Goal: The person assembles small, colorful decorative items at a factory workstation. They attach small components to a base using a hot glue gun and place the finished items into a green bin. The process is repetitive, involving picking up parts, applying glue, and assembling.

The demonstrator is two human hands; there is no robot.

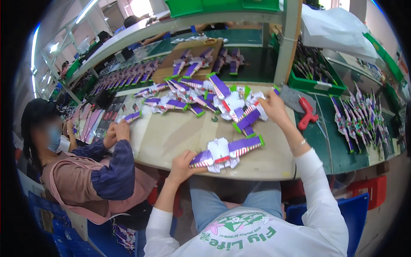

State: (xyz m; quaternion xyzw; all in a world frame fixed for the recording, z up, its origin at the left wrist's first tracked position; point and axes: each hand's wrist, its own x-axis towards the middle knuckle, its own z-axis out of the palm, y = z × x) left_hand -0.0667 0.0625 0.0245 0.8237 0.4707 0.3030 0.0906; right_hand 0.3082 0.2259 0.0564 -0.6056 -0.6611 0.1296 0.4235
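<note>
Wing piece (219,150): toy part with a white body, purple wings, red-and-white striped edges and a green right tip, was at the near edge of the table (160,145); whether it rested there could not be told.
Left hand (180,168): was clamped on the left wing of this piece, well apart from the other hand.
Right hand (275,108): reached to the right side of the pile, fingers bent against a part there; whether they gripped it could not be told.
Pile (231,102): similar parts lay overlapping beyond the held piece.
Glue gun (307,113): red, lay right of the right hand, near a green crate (319,85) filled with parts.
Right-hand group (359,118): more parts stood closely packed.
Co-worker (113,180): sat at the left, both hands at another winged part (132,116).
</note>
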